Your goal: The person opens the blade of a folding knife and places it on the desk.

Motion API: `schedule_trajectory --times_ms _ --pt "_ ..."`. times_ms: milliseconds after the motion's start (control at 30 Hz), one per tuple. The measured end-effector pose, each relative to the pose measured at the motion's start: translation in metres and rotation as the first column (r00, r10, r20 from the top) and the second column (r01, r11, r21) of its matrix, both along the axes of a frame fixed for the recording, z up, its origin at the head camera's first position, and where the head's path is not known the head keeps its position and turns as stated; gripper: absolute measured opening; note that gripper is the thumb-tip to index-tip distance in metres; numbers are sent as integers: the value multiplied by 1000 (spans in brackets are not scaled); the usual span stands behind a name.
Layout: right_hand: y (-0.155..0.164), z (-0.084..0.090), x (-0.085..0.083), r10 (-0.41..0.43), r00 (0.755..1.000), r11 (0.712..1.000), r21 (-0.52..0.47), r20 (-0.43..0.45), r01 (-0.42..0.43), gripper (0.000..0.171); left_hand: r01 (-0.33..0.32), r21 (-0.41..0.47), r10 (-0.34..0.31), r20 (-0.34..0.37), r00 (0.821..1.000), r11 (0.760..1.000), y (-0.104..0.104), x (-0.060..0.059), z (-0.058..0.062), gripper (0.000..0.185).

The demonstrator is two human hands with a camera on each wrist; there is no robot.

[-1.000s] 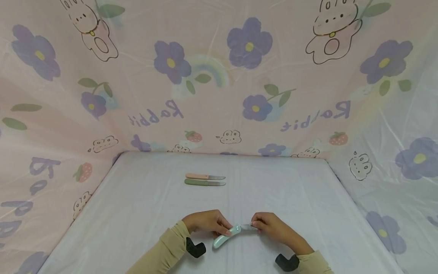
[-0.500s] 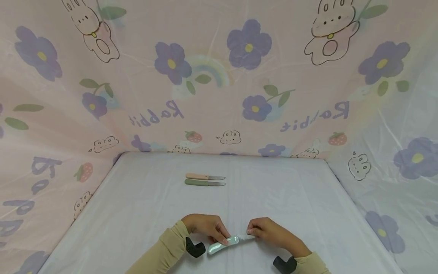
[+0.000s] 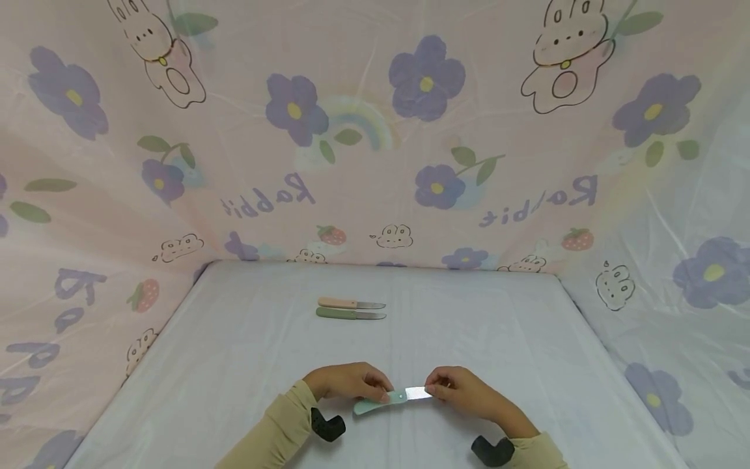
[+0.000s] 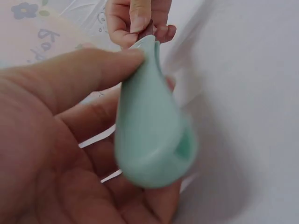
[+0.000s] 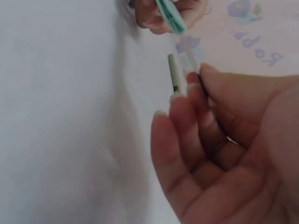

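Note:
A mint-green folding knife (image 3: 375, 405) is held between both hands near the front of the table, its blade (image 3: 416, 393) out and roughly in line with the handle. My left hand (image 3: 351, 381) grips the handle, thumb on one side and fingers on the other, as the left wrist view shows close up. With thumb and fingertips my right hand (image 3: 463, 391) pinches the blade toward its tip, which those fingers hide. In the right wrist view, a slot runs along the handle (image 5: 172, 17), and the lower fingers of my right hand (image 5: 219, 126) are spread loosely.
Farther back on the white-covered table (image 3: 492, 326) lie two more knives side by side, blades to the right: one peach-handled (image 3: 336, 302), one green-handled (image 3: 336, 314). A patterned curtain (image 3: 363, 169) rises behind and at both sides. Black wrist mounts (image 3: 328, 425) sit on both arms.
The knife's handle has swung from a steep slant to nearly level, straighter with the blade. Both hands dipped toward the front, then rose slightly. The two far knives lie as before.

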State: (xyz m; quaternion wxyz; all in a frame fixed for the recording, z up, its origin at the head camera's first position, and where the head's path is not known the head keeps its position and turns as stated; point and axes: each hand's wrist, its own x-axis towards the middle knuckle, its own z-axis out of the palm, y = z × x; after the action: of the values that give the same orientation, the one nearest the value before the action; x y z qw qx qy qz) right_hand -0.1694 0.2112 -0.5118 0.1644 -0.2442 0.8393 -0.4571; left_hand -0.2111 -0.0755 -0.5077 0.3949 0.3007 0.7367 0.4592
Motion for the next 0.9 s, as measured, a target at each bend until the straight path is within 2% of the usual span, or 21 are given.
schedule_trajectory --times_ms 100,200,333,433,500,667,900 --pt "2 3 -2 -10 997 998 -58 78 14 16 -43 -13 42 -43 998 999 -3 -3 0 15" --pt "4 5 -4 -28 992 995 -90 125 39 18 -85 -19 84 -56 995 996 -7 -4 1 15" --pt "5 7 -5 -86 984 988 -111 157 105 22 -135 32 134 18 991 990 -13 -5 1 17" --pt "3 8 -7 -146 974 978 -123 172 168 26 -182 76 175 92 980 980 -19 -7 0 19" --pt "2 7 -9 -177 968 970 -134 180 202 27 -218 92 208 103 973 972 -24 -8 -1 21" --pt "-3 4 -16 -193 957 961 -157 215 229 29 -332 128 323 85 943 935 -37 -14 -3 25" --pt "-14 0 -28 -186 950 951 -198 252 239 27 -475 149 474 40 879 867 -51 -21 -5 28"
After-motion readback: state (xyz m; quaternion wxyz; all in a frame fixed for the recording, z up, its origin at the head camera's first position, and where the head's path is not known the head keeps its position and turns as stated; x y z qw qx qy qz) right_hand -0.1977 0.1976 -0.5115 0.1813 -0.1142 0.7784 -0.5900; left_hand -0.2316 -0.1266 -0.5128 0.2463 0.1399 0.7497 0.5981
